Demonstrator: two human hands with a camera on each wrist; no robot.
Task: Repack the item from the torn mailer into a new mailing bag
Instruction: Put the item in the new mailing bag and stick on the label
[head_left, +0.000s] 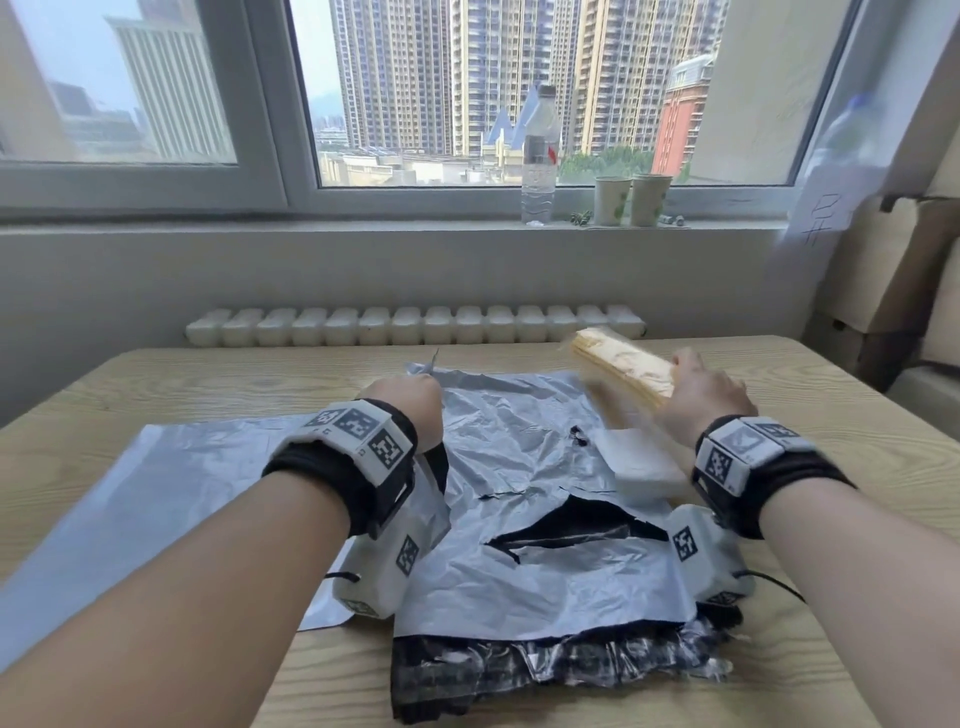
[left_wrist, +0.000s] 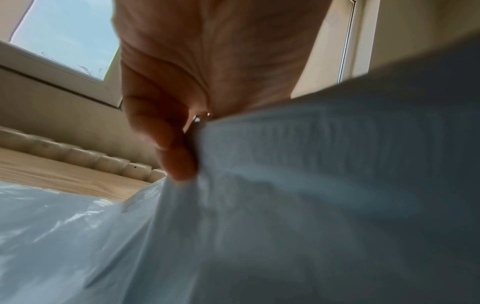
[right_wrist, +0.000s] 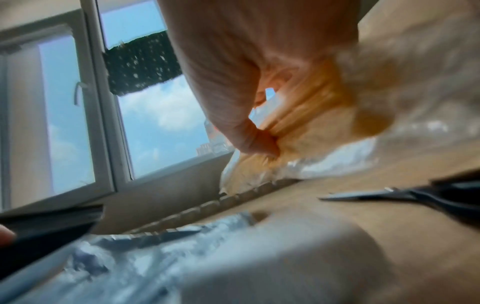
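Nearest, on the pale wood-grain table (head_left: 156, 384), lies the torn mailer (head_left: 540, 571): crinkled silver-grey film, glossy black inside, split by a jagged rip. A smoother, flat grey mailing bag (head_left: 171, 483) pokes out from beneath it on the left. A small white rectangular block (head_left: 644, 467) sits on the mailer's right edge. The left hand (head_left: 410, 410) pinches the film's far edge between thumb and fingers (left_wrist: 179, 162). Farther right, the right hand (head_left: 701, 395) grips the item (head_left: 628, 366), a long yellow pack in clear crinkly wrap, above the table.
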